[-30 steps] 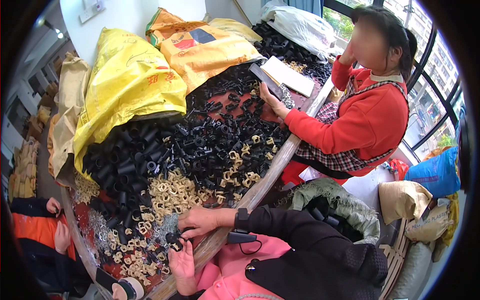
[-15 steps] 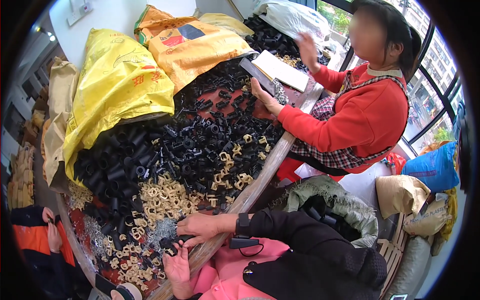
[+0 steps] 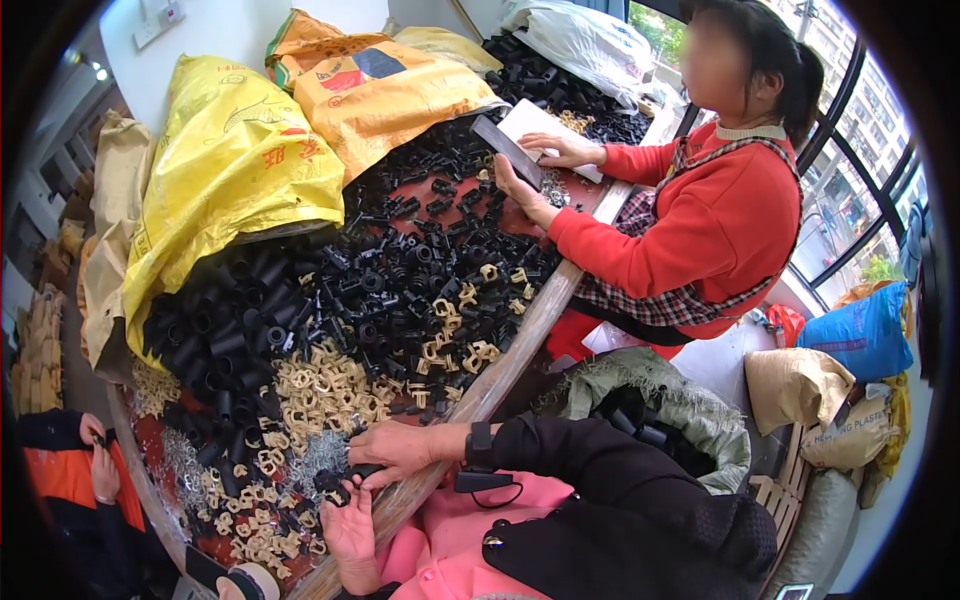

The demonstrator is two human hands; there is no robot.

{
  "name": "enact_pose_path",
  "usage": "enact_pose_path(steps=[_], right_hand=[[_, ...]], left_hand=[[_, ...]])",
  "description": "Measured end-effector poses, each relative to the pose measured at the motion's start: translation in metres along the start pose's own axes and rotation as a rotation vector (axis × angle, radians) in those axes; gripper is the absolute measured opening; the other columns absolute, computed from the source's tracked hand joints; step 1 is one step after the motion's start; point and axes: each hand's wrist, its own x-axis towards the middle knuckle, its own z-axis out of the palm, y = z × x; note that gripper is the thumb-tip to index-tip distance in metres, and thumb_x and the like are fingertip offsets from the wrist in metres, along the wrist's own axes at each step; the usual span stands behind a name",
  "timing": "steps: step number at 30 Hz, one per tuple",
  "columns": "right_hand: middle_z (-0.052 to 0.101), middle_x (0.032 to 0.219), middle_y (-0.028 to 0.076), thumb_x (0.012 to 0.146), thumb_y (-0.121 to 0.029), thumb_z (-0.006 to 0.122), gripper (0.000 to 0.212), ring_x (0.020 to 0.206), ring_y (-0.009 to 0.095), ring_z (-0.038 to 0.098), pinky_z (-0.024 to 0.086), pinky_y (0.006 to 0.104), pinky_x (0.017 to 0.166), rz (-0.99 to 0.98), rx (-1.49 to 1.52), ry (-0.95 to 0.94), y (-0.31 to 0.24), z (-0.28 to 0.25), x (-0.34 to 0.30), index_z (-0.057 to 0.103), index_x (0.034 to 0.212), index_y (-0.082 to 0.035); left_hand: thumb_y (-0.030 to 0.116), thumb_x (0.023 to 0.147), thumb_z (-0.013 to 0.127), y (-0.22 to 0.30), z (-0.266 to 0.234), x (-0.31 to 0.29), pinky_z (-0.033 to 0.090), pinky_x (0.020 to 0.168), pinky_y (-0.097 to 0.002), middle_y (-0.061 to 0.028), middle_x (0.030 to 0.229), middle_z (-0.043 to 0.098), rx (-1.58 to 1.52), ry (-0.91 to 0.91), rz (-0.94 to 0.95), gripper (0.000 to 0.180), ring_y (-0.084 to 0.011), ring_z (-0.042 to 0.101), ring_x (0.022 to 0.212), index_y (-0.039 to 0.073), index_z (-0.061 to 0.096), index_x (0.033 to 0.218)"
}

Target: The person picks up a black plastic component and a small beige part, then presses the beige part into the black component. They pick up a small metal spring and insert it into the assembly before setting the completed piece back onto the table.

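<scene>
Over the wooden table edge, my right hand is closed with bent fingers on a black plastic pipe fitting. Just below it, my left hand is turned palm up, its fingertips closed on the same dark piece. The fingers partly cover the fitting, so its full shape is hidden. Beside my hands lie a heap of small silver metal pieces and beige plastic clips. Larger black tube fittings are piled farther left.
The table's wooden rim runs diagonally past my forearm. Across it, a co-worker in red holds a dark phone-like slab beside an open notebook. Another person's hands show at left. Yellow sack and green sack flank the table.
The co-worker's raised hand has come down onto the notebook. My hands stay nearly in place on the black fitting; the whole view has shifted slightly.
</scene>
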Motion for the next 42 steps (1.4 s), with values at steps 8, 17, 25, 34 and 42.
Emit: enact_pose_path(steps=[8, 17, 25, 34, 42], right_hand=[[0.049, 0.077, 0.013, 0.070, -0.038, 0.057, 0.039, 0.074, 0.032, 0.051, 0.041, 0.0399, 0.060, 0.016, 0.020, -0.007, -0.0015, 0.0015, -0.0002, 0.048, 0.084, -0.002], [0.050, 0.076, 0.012, 0.069, -0.037, 0.058, 0.039, 0.071, 0.031, 0.052, 0.040, 0.0394, 0.056, 0.023, 0.028, 0.001, 0.0006, 0.0012, 0.0006, 0.050, 0.083, -0.003], [0.049, 0.073, 0.012, 0.068, -0.038, 0.059, 0.039, 0.067, 0.031, 0.052, 0.040, 0.0393, 0.055, 0.021, 0.022, 0.017, 0.0043, 0.0038, 0.0007, 0.050, 0.081, -0.002], [0.050, 0.073, 0.013, 0.068, -0.037, 0.059, 0.038, 0.066, 0.031, 0.052, 0.040, 0.0394, 0.055, 0.054, 0.040, 0.006, -0.0017, -0.0006, 0.0018, 0.051, 0.081, -0.002], [0.051, 0.075, 0.013, 0.067, -0.037, 0.060, 0.039, 0.069, 0.031, 0.053, 0.041, 0.0394, 0.057, 0.073, 0.053, 0.002, -0.0010, -0.0004, 0.0016, 0.051, 0.082, -0.003]], left_hand=[[0.014, 0.083, 0.049, 0.0003, -0.0026, -0.0012, 0.036, 0.093, -0.0421, -0.0178, 0.104, 0.051, 0.003, 0.010, -0.003, 0.027, -0.0311, 0.044, 0.105, 0.001, 0.047, 0.106], [0.011, 0.082, 0.050, 0.0000, -0.0019, -0.0015, 0.035, 0.093, -0.0437, -0.0178, 0.104, 0.051, 0.015, 0.025, 0.004, 0.025, -0.0322, 0.044, 0.104, 0.004, 0.049, 0.105], [0.012, 0.081, 0.051, 0.0001, -0.0002, -0.0008, 0.036, 0.092, -0.0434, -0.0173, 0.104, 0.051, 0.021, 0.041, 0.000, 0.027, -0.0318, 0.044, 0.104, 0.003, 0.047, 0.107], [0.012, 0.081, 0.052, 0.0004, -0.0040, -0.0016, 0.036, 0.092, -0.0427, -0.0170, 0.104, 0.051, 0.046, 0.028, 0.001, 0.029, -0.0310, 0.045, 0.104, 0.002, 0.046, 0.107], [0.013, 0.083, 0.050, -0.0002, 0.0025, -0.0015, 0.037, 0.092, -0.0405, -0.0178, 0.101, 0.052, 0.056, 0.028, 0.015, 0.026, -0.0304, 0.045, 0.104, 0.000, 0.048, 0.105]])
